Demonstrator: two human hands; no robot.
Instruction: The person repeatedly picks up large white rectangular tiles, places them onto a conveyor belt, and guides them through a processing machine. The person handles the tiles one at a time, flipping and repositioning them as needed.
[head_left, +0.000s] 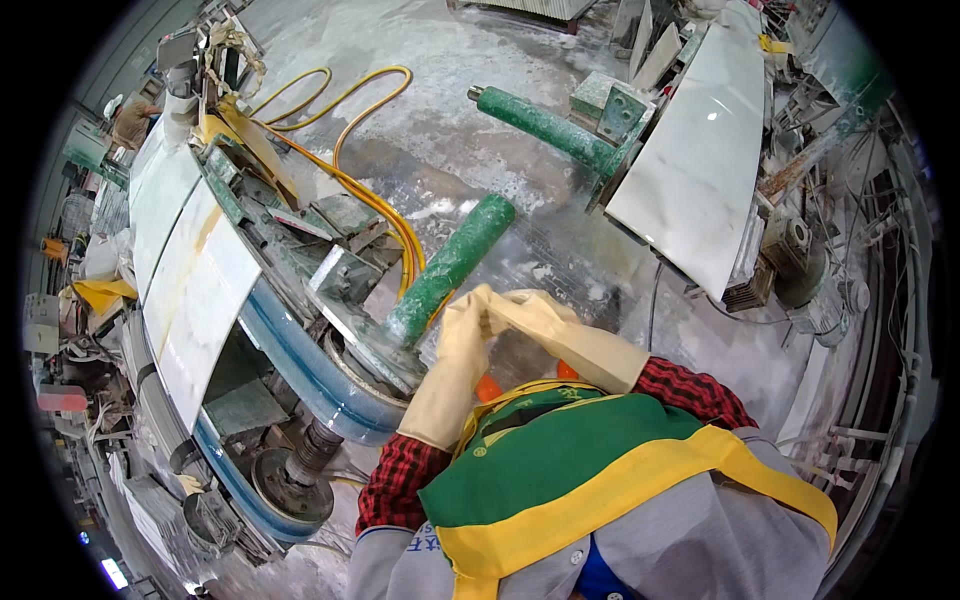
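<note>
From far off, I count two hands, one left hand [466,325] and one right hand [538,308], in two cream gloves [440,395]. I see two checked sleeves [400,487] and one green apron [575,470]. There are two fat green tubes [452,268], three big white slabs [695,150] and one blue belt [318,368]. I spot one other person [131,125]. I can't tell how many yellow hoses [380,205] there are.
</note>
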